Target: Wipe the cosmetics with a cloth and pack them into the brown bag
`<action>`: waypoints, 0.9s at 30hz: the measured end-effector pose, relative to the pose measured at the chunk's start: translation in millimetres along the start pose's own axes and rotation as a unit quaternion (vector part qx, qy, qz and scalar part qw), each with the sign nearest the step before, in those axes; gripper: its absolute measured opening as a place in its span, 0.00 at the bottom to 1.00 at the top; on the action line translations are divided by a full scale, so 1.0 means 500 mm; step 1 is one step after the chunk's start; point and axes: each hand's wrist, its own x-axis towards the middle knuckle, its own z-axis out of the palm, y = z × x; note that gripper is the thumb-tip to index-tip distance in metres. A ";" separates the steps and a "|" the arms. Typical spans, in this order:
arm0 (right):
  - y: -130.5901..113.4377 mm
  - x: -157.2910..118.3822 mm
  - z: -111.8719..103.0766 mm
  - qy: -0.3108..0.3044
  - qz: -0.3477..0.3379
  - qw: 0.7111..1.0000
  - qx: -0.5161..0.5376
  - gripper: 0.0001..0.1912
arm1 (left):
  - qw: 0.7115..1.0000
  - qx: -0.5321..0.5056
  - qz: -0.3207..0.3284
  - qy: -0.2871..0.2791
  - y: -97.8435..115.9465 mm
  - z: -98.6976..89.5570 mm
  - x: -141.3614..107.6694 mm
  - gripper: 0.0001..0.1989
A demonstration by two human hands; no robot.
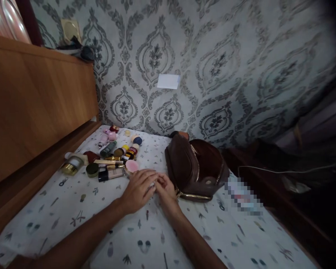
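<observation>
My left hand (138,189) and my right hand (167,192) meet over the patterned sheet, fingers curled toward each other. Between them shows a sliver of something small and pale, mostly hidden by the fingers, so its kind cannot be made out. Just beyond my left hand lies a round pink-topped item (131,166), beside a beige bottle with a black cap (111,174). Close to my right hand, a dark brown handbag (182,160) rests on its side with its zipped mouth open.
Left of the hands sit a dark round jar (92,170), a gold-based glass jar (72,165), a green bottle (108,148) and several other small cosmetics. A wooden cabinet (42,108) borders the left side. Behind rises a wallpapered wall (182,48). A pale cable (280,172) runs at right.
</observation>
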 end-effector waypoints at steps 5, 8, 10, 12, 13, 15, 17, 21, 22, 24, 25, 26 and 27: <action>0.000 -0.002 -0.003 -0.017 -0.011 0.998 -0.055 0.22 | 0.998 0.002 -0.046 -0.035 -0.003 0.007 -0.003 0.17; -0.005 -0.008 0.006 -0.033 -0.038 0.996 -0.072 0.21 | 0.994 -0.034 -0.101 -0.029 -0.015 0.005 -0.005 0.16; -0.008 -0.012 0.013 -0.045 -0.052 0.995 -0.076 0.20 | 0.986 -0.067 -0.154 -0.020 -0.024 0.005 -0.004 0.16; -0.012 -0.017 0.017 -0.054 -0.059 0.993 -0.084 0.20 | 0.972 -0.108 -0.210 -0.023 -0.032 0.004 0.000 0.17; -0.015 -0.019 0.019 -0.058 -0.059 0.992 -0.091 0.20 | 0.963 -0.129 -0.233 -0.027 -0.034 0.003 0.003 0.17; -0.022 -0.025 0.020 -0.063 -0.056 0.990 -0.112 0.19 | 0.948 -0.168 -0.270 -0.031 -0.038 -0.001 0.010 0.19; -0.032 -0.032 0.020 -0.071 -0.054 0.987 -0.133 0.21 | 0.927 -0.210 -0.310 -0.023 -0.042 -0.005 0.016 0.20; -0.051 -0.044 0.016 -0.100 -0.073 0.980 -0.156 0.26 | 0.847 -0.332 -0.414 -0.022 -0.058 -0.006 0.016 0.24; -0.055 -0.046 0.014 -0.108 -0.083 0.977 -0.164 0.27 | 0.827 -0.359 -0.431 -0.031 -0.063 -0.004 0.015 0.25; -0.060 -0.049 0.011 -0.119 -0.103 0.971 -0.183 0.28 | 0.805 -0.388 -0.447 -0.041 -0.074 0.000 0.013 0.25; -0.062 -0.050 0.011 -0.121 -0.112 0.968 -0.190 0.29 | 0.804 -0.387 -0.451 -0.032 -0.077 0.002 0.013 0.26; -0.062 -0.050 0.011 -0.117 -0.120 0.967 -0.194 0.29 | 0.806 -0.378 -0.454 -0.015 -0.079 0.004 0.014 0.26; -0.060 -0.051 0.012 -0.104 -0.127 0.966 -0.198 0.30 | 0.810 -0.369 -0.456 0.005 -0.078 0.005 0.015 0.25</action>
